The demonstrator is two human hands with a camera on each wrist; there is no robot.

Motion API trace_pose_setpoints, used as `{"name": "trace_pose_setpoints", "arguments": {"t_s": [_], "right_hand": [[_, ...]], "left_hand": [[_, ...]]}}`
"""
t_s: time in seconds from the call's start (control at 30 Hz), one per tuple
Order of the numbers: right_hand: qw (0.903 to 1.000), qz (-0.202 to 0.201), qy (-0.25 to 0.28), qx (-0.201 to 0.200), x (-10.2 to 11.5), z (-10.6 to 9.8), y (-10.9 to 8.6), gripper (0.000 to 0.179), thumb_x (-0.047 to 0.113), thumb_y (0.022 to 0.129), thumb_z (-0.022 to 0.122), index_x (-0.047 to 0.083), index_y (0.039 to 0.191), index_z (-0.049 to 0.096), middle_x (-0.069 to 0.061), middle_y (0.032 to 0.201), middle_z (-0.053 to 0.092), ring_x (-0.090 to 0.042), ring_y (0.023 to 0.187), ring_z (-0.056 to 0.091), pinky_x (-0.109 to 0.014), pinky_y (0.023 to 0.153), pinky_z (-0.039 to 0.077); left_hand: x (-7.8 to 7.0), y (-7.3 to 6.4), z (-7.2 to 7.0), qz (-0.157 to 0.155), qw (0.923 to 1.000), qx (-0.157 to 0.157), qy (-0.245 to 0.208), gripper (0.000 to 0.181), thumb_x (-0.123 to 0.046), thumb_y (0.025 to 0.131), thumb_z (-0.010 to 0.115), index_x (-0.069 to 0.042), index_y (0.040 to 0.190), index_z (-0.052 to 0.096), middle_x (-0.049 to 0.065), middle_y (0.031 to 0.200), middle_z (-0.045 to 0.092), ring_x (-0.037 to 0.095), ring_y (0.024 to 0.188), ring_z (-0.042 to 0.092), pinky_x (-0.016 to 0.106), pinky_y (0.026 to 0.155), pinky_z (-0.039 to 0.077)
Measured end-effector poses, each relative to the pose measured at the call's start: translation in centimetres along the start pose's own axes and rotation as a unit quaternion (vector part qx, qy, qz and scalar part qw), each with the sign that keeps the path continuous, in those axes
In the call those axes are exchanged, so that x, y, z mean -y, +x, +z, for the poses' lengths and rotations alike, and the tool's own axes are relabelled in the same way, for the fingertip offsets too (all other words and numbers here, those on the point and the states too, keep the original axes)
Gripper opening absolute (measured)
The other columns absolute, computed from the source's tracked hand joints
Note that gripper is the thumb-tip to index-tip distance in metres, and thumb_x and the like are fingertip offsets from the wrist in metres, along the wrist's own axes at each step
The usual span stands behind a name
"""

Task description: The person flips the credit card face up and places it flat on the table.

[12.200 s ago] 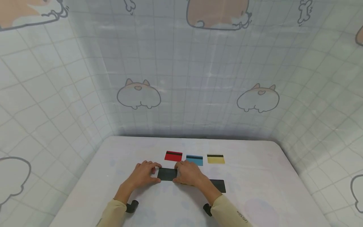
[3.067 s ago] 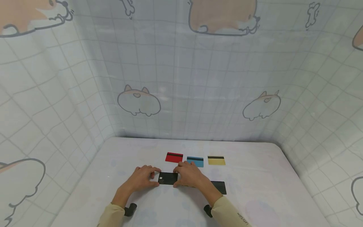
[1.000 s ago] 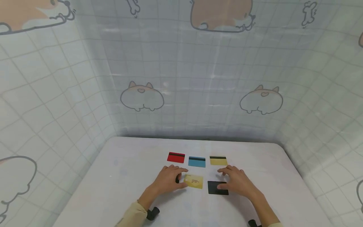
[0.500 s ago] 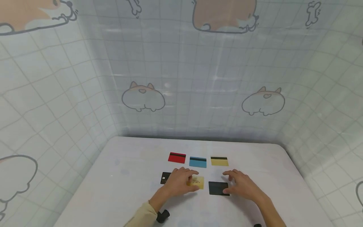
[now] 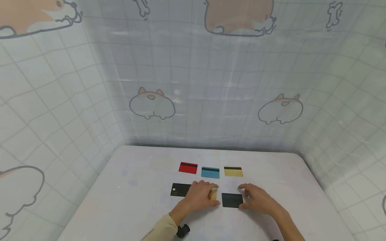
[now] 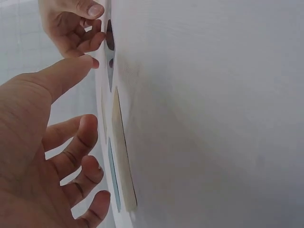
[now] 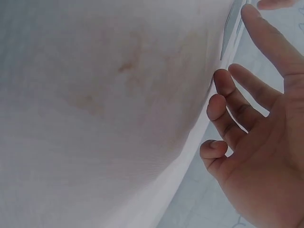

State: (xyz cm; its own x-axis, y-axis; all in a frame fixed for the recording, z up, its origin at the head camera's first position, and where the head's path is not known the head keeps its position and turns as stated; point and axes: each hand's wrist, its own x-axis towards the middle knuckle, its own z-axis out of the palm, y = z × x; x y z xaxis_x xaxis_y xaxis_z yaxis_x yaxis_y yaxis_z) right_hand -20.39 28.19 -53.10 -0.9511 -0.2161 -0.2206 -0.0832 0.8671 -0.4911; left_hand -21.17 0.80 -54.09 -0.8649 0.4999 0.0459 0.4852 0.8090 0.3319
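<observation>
My left hand (image 5: 201, 194) hovers over a gold card, its thumb and fingertips spread near the left edge of a plain black card (image 5: 232, 200). Only a strip of the gold card (image 5: 214, 194) shows past the palm. At the black card's right edge is my right hand (image 5: 258, 201), thumb tip at the near corner and fingers loosely bent. In the left wrist view, the left hand (image 6: 52, 142) has its fingers apart with nothing between them. The right wrist view shows the right hand (image 7: 266, 118) half curled beside the card's edge. A black VIP card (image 5: 180, 189) lies left, partly covered.
Behind the hands a red card (image 5: 188, 168), a blue card (image 5: 210, 172) and a yellow card (image 5: 233, 171) lie in a row, dark stripes up. All rest on a white table (image 5: 135, 187) enclosed by cartoon-printed curtains (image 5: 217, 83).
The black left card has been turned from its plain side to its VIP face and let go. Both hands have since shifted right, the left crossing over the gold card to the other black card.
</observation>
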Motion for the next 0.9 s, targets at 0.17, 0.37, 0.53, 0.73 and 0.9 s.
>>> {"name": "trace_pose_setpoints", "arguments": {"t_s": [0.17,0.37,0.53,0.73,0.9], "right_hand": [[0.9998,0.005,-0.015,0.011,0.3,-0.2,0.0,0.065,0.038,0.066,0.094,0.023,0.123,0.066,0.007,0.095,0.060,-0.015,0.088,0.053,-0.040,0.084,0.050],[0.9990,-0.004,-0.042,0.017,0.5,-0.4,0.1,0.058,0.035,0.067,0.093,0.024,0.118,0.068,0.007,0.091,0.059,-0.015,0.083,0.054,-0.045,0.084,0.048],[0.9981,-0.016,-0.056,0.016,0.5,-0.3,0.3,0.055,0.035,0.067,0.093,0.023,0.115,0.069,0.007,0.090,0.058,-0.014,0.082,0.052,-0.047,0.084,0.045],[0.9983,-0.019,-0.053,0.017,0.4,-0.2,0.4,0.052,0.035,0.067,0.093,0.025,0.112,0.069,0.007,0.090,0.058,-0.015,0.083,0.053,-0.046,0.083,0.047],[0.9981,-0.023,-0.056,0.014,0.3,-0.2,0.5,0.047,0.034,0.068,0.093,0.025,0.107,0.068,0.007,0.089,0.057,-0.015,0.082,0.052,-0.047,0.083,0.046]], "left_hand": [[-0.7,0.6,0.2,-0.013,0.9998,0.011,0.007,0.060,-0.063,0.079,0.076,-0.031,0.129,0.067,-0.014,0.095,0.067,0.012,0.094,0.055,0.049,0.094,0.046],[-1.8,0.9,0.4,-0.010,0.9995,0.017,0.025,0.058,-0.061,0.079,0.077,-0.028,0.126,0.069,-0.010,0.104,0.071,0.015,0.099,0.059,0.049,0.094,0.046],[-2.3,1.0,0.6,-0.003,0.9989,0.016,0.043,0.056,-0.060,0.077,0.079,-0.028,0.123,0.071,-0.015,0.072,0.054,0.011,0.087,0.055,0.040,0.085,0.045],[-2.5,1.1,0.7,-0.002,0.9982,0.021,0.056,0.052,-0.058,0.077,0.081,-0.029,0.120,0.073,-0.015,0.070,0.052,0.011,0.083,0.051,0.038,0.083,0.044],[-2.5,1.2,0.7,0.002,0.9985,0.025,0.049,0.050,-0.057,0.078,0.080,-0.030,0.120,0.073,-0.015,0.071,0.051,0.010,0.080,0.047,0.035,0.079,0.041]]}}
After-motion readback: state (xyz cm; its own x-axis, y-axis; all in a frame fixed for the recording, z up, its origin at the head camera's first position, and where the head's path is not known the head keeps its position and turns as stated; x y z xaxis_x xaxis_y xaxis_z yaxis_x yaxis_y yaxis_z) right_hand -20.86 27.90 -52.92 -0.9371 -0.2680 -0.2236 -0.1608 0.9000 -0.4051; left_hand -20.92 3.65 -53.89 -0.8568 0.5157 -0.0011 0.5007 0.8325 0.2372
